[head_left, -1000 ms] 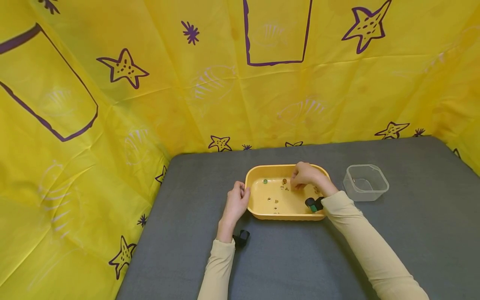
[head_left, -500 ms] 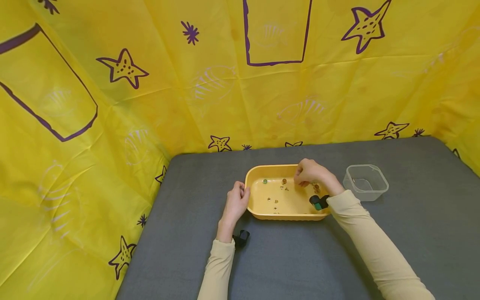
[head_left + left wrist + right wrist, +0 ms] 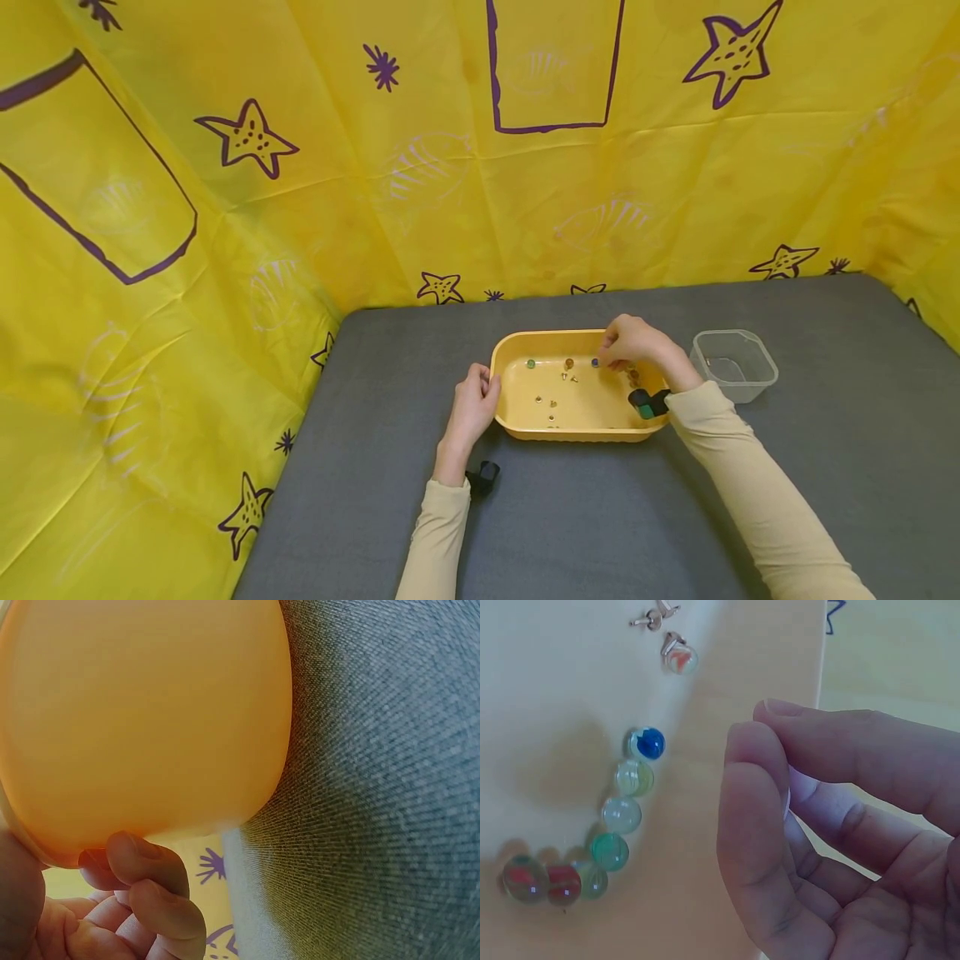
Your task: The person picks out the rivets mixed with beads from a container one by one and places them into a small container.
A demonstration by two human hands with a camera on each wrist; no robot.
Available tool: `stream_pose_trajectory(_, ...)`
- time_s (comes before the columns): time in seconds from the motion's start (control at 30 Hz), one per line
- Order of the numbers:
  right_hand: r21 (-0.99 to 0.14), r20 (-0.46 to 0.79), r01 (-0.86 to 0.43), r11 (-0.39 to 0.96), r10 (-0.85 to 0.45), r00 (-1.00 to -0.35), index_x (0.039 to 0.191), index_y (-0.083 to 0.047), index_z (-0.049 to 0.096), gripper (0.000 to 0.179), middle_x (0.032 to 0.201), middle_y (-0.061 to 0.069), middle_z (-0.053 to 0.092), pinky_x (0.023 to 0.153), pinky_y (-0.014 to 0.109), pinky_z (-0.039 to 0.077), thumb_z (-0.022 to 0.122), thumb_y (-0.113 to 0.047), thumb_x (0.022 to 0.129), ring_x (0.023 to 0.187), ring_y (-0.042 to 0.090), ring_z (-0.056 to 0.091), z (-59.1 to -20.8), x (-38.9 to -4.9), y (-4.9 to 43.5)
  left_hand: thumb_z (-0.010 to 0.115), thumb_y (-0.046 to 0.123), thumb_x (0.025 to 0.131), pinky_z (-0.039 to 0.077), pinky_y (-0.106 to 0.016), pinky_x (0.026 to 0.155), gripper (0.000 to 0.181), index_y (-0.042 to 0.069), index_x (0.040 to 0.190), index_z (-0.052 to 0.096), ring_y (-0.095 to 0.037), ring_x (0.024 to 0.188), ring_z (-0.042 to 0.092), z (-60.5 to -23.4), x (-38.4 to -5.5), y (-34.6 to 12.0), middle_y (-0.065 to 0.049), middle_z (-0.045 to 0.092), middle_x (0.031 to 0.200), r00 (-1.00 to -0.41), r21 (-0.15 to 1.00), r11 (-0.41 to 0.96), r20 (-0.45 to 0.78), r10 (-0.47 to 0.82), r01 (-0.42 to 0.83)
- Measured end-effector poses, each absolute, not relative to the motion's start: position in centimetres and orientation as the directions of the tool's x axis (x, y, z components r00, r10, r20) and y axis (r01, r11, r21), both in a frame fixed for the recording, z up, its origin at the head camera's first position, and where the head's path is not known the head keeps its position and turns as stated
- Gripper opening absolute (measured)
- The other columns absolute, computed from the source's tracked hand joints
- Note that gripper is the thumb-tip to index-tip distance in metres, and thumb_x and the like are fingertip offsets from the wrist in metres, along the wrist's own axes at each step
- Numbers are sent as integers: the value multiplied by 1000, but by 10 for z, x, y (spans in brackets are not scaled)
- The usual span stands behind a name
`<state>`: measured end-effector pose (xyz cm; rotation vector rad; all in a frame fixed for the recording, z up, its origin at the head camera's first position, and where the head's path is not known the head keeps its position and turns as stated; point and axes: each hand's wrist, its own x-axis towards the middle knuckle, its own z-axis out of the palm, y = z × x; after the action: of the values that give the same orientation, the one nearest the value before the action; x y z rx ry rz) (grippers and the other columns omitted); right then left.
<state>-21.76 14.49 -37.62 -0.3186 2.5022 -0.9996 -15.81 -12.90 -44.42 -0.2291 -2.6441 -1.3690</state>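
Observation:
A shallow orange-yellow plastic tub (image 3: 577,435) sits on the grey cloth. My left hand (image 3: 474,401) grips its left end, thumb at the rim and fingers curled outside, as the left wrist view shows. Above the tub's back right part is my right hand (image 3: 633,340), thumb and index fingertips pressed together. A pale sliver (image 3: 787,802) shows between those fingers in the right wrist view; I cannot tell what it is. Below lie several glass marbles in a curved row, among them a blue one (image 3: 646,742) and a green one (image 3: 610,851). Small headed metal pins (image 3: 652,620) lie farther along.
A clear square plastic container (image 3: 738,392) with a tiny piece inside stands right of the tub. Another green marble (image 3: 531,364) and an amber one (image 3: 568,363) lie in the tub. A yellow printed curtain (image 3: 480,208) hangs behind the grey surface (image 3: 570,517).
My right hand has risen from the tub's bottom and shifted right and back, its fingertips staying together. A blue marble has come into view beside it. The left hand keeps its grip.

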Motion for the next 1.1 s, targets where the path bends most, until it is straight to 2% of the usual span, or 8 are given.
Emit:
stream_pose_trajectory(0.2, -729, -281, -64, 682, -383, -880, 79, 7, 65, 10, 68, 12, 64, 63, 38, 51, 63, -2, 80, 61, 25, 61, -374, -215, 154, 53, 11, 92, 34, -22, 47, 12, -1, 94, 49, -11, 51, 40, -443, -159, -127, -1, 43, 61, -982, 783, 597, 182, 55, 178)
stream_pose_trajectory(0.67, -717, -304, -29, 696, -349, -886, 77, 5, 63, 9, 69, 11, 64, 65, 36, 53, 62, -3, 79, 66, 26, 65, -369, -215, 168, 53, 11, 92, 35, -22, 47, 12, -1, 94, 50, -11, 51, 41, -443, -157, -127, -1, 43, 62, -982, 785, 594, 179, 53, 175)
stream_pose_trajectory(0.9, -701, -286, -43, 712, -336, -898, 72, 2, 61, 7, 63, 7, 61, 60, 30, 48, 61, -3, 76, 60, 18, 59, -367, -215, 175, 53, 9, 92, 36, -23, 47, 11, -2, 94, 50, -11, 52, 41, -441, -157, -128, -3, 45, 62, -977, 779, 595, 203, 59, 197)
stream_pose_trajectory(1.1, -699, -287, -31, 714, -321, -903, 75, 4, 63, 9, 61, 5, 59, 60, 31, 47, 62, -5, 76, 58, 16, 54, -367, -216, 183, 53, 9, 92, 35, -22, 47, 11, -1, 94, 50, -11, 51, 41, -440, -157, -128, -2, 45, 62, -978, 781, 594, 201, 58, 196)
